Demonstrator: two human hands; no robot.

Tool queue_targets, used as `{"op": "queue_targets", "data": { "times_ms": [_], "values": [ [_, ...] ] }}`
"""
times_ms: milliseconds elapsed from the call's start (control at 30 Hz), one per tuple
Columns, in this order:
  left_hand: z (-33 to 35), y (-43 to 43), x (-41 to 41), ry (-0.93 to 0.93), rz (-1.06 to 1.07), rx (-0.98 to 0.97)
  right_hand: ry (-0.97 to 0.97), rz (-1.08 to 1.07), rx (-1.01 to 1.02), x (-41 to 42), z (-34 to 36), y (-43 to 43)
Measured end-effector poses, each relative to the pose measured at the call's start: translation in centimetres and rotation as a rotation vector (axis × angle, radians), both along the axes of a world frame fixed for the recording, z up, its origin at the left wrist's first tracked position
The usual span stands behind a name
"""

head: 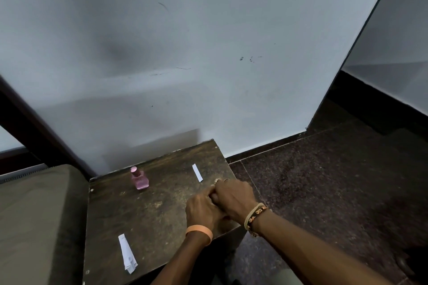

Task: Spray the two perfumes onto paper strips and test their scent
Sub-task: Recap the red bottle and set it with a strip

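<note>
A pink perfume bottle (139, 179) with a pink cap stands upright at the back left of the small dark wooden table (148, 215). One white paper strip (197, 172) lies flat at the back right. Another white paper strip (127, 253) lies near the front left edge. My left hand (201, 211) and my right hand (234, 199) are pressed together over the table's right side, fingers curled in towards each other. Whatever lies between the fingers is hidden. No second bottle shows.
A grey-white wall (208, 53) rises right behind the table. An olive-coloured cushion or mattress (34, 227) butts against the table's left side. Dark speckled stone floor (324, 180) lies to the right, below the table's edge.
</note>
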State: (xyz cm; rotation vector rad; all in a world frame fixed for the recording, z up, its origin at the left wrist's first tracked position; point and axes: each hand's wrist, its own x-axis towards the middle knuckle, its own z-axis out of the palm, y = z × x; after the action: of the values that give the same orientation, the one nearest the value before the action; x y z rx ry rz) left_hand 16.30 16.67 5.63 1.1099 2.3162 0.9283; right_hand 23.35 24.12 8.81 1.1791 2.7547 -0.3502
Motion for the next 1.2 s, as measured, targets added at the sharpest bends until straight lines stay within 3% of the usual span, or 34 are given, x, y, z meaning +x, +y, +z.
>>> {"op": "queue_targets", "data": {
  "times_ms": [167, 433, 667, 833, 1200],
  "values": [
    [0.2, -0.1, 0.3, -0.029, -0.007, -0.075, 0.235, -0.357, -0.322, 1.3, -1.9, -0.2],
    [-0.5, -1.2, -0.3, -0.252, -0.124, -0.107, 0.380, -0.616, -0.492, 2.2, -1.5, -1.5],
    [-3.9, -0.4, -1.3, -0.366, 0.022, -0.007, 0.726, -0.939, -0.776, 1.4, -5.0, -3.7],
    [-4.9, -1.2, -1.4, -0.449, 0.083, -0.021, 0.788, -1.003, -0.772, 1.8, -5.1, -4.6],
    [0.6, -1.9, -1.8, -0.772, 0.175, 0.155, 0.947, -0.801, -0.843, 1.8, -4.1, -2.9]
  ]
}}
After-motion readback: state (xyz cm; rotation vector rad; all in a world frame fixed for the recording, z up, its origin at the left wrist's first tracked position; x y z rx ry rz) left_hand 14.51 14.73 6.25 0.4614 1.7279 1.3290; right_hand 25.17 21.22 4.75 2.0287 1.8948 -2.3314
